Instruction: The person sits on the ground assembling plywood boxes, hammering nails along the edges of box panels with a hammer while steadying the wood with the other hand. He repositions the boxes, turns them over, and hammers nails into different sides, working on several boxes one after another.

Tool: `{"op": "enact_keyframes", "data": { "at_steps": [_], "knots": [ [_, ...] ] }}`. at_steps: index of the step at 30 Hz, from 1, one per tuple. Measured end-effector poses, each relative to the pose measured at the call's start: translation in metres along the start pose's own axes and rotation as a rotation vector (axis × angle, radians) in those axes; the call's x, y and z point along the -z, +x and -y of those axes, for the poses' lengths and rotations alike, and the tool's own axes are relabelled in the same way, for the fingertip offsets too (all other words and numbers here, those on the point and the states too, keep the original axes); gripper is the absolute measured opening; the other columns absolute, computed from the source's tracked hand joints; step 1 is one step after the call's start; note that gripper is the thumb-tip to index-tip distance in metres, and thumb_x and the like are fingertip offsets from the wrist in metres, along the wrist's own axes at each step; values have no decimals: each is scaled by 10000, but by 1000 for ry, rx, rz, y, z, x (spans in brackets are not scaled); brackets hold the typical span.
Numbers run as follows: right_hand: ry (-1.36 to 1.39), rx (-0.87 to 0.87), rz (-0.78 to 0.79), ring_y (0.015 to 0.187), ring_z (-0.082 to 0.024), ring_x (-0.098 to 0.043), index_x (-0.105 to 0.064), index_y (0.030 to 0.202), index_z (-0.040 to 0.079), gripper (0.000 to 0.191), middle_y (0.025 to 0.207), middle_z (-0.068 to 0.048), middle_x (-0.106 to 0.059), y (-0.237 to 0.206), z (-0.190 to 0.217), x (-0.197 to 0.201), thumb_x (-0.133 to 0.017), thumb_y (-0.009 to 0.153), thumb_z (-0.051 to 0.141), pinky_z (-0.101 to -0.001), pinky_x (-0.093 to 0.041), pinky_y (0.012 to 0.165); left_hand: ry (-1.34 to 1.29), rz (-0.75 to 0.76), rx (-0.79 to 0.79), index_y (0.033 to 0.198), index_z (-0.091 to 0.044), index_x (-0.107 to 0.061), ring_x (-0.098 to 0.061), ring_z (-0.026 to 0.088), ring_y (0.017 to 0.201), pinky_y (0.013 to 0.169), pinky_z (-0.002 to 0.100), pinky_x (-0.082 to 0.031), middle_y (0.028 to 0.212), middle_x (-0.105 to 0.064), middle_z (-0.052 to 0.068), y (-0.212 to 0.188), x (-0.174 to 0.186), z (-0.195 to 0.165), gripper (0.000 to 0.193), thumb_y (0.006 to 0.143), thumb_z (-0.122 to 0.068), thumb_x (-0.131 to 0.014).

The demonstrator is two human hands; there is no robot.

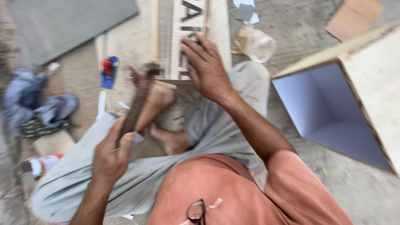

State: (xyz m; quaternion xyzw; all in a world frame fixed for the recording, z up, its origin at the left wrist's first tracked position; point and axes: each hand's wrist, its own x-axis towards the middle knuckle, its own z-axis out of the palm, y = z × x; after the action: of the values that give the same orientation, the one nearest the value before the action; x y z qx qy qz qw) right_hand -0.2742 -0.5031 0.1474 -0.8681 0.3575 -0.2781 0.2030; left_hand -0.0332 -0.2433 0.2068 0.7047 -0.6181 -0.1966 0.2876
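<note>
Motion blur smears the hammer [137, 104] in the left hand [110, 156], the frame's top edge crops the lettered board [175, 37], and the right hand [206, 66] hides part of it.

The left hand [110, 156] grips the wooden handle of a hammer [137, 104], its head near the lower edge of a lettered wooden board [179, 37]. The right hand [206, 66] lies flat on that board. An open plywood box [333, 108] with a white inside stands to the right on the floor [291, 29]
</note>
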Motion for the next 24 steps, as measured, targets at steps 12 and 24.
{"op": "enact_keyframes", "data": {
  "at_steps": [12, 24],
  "knots": [
    [8, -790, -64, 833, -240, -730, -735, 1041, 62, 176, 965, -125, -777, -78, -261, 27, -690, 1006, 228, -390, -566, 784, -601, 129, 733, 1364, -74, -592, -461, 89, 511, 446, 271, -366, 671, -519, -5, -79, -155, 64, 457, 969, -294, -659],
    [-325, -127, 353, 1013, -419, -670, -676, 1131, 30, 152, 1098, -239, -705, -5, -306, -37, -651, 989, 78, -491, -547, 865, -438, 310, 801, 1410, -102, -568, -610, 171, 561, 557, 342, -525, 737, -642, 67, -51, -205, 73, 536, 919, -298, -656]
  ]
}}
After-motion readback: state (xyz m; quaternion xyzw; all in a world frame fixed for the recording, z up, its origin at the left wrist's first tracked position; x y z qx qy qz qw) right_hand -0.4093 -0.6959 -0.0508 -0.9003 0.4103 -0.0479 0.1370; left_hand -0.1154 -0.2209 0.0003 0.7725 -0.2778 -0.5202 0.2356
